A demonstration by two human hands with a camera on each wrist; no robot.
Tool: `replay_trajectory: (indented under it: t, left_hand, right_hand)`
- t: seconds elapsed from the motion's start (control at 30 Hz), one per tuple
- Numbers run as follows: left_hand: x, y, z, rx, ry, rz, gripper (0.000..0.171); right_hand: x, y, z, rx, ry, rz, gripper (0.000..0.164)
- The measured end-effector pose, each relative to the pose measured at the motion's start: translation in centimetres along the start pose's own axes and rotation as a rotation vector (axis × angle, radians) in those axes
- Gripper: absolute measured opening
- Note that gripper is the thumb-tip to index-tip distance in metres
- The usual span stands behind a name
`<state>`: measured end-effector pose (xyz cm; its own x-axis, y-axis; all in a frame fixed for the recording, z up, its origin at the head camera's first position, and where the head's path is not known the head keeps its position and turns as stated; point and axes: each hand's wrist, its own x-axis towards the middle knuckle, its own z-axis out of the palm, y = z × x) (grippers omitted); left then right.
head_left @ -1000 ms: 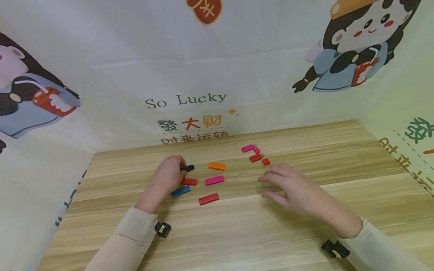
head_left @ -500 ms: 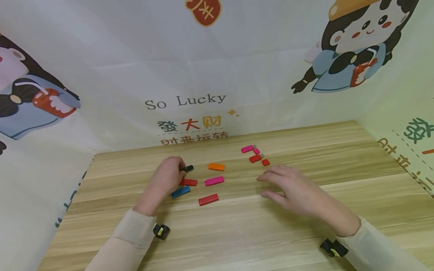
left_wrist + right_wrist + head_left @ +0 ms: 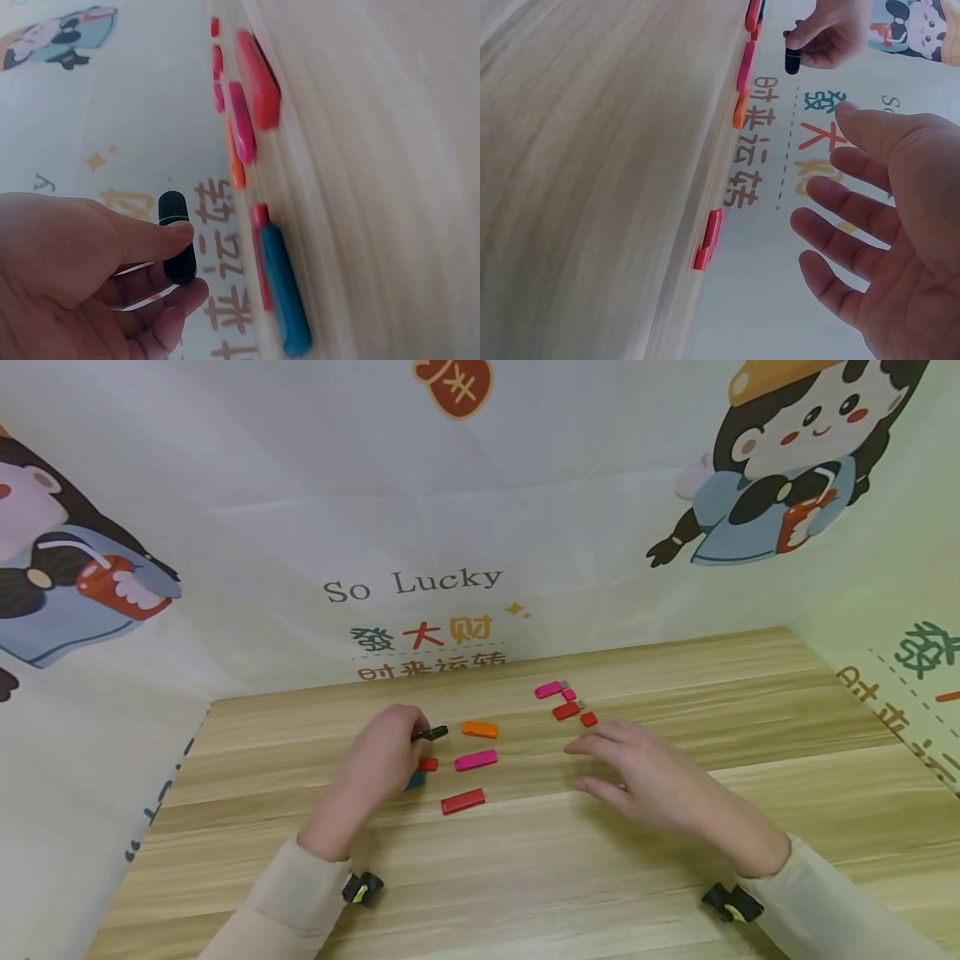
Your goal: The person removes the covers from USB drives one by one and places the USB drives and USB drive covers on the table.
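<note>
At the left, the person's left hand (image 3: pixel 386 752) pinches a black stick (image 3: pixel 176 206) between thumb and fingers, off the table (image 3: pixel 525 877); one end sticks out beyond the thumb, and so slim a body probably calls for no more than a fingertip hold. Below that hand lie a blue stick (image 3: pixel 285 292) and a short-showing red stick (image 3: pixel 428 764), side by side, partly hidden from the head view. Next come a brighter red stick (image 3: pixel 462 801), a pink stick (image 3: pixel 476 760) and an orange stick (image 3: pixel 480 729), spaced apart, perhaps for easy picking. Farther right, a pink drive (image 3: pixel 548 690) and a red drive (image 3: pixel 566 711) show bare metal plugs, with a pink cap (image 3: pixel 569 694) and a red cap (image 3: pixel 588 719) near them, seemingly paired by colour. Rightmost, the right hand (image 3: pixel 637 772) hovers, its fingers spread and holding nothing.
</note>
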<state>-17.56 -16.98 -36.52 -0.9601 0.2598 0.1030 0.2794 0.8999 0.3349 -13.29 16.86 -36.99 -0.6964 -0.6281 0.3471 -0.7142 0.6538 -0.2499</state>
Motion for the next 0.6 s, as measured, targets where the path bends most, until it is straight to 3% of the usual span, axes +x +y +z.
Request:
replay_trajectory:
  t: [0.23, 0.6]
  left_hand:
    - [-0.5, 1.8, 0.1, 0.006, 0.057, 0.063, 0.009]
    - [-1.4, 5.0, 0.5, 0.006, 0.074, 0.116, 0.009]
  right_hand:
    - [0.4, -0.2, -0.2, -0.009, -0.006, 0.023, 0.039]
    - [1.7, -0.4, 0.0, -0.049, 0.012, -0.009, 0.040]
